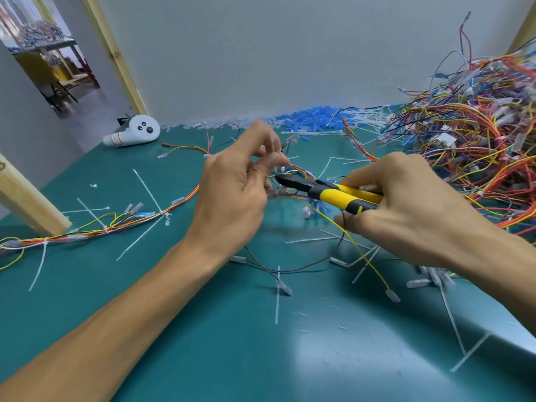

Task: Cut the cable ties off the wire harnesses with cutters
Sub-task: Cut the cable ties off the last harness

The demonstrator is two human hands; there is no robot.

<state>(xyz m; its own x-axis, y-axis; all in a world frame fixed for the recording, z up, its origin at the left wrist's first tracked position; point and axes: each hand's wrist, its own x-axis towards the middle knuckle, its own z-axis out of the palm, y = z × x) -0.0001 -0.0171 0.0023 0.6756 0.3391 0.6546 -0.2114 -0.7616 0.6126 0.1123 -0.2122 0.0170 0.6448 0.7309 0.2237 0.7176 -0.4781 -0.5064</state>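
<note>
My right hand [406, 204] grips yellow-and-black cutters [333, 194] whose black jaws point left into a small wire harness [298, 172] of red, yellow and white wires held above the green mat. My left hand [237, 184] pinches that harness between thumb and fingertips just left of the jaws. The jaws sit against the bundle; the tie there is hidden. Thin yellow and dark wires with clear end caps hang from the harness down onto the mat.
A big tangle of coloured harnesses [475, 134] fills the right side. Another harness [95, 227] lies stretched along the left. Cut white ties [278, 297] litter the mat. Blue and clear connectors [313, 123] line the back wall. A white controller [133, 134] lies at back left.
</note>
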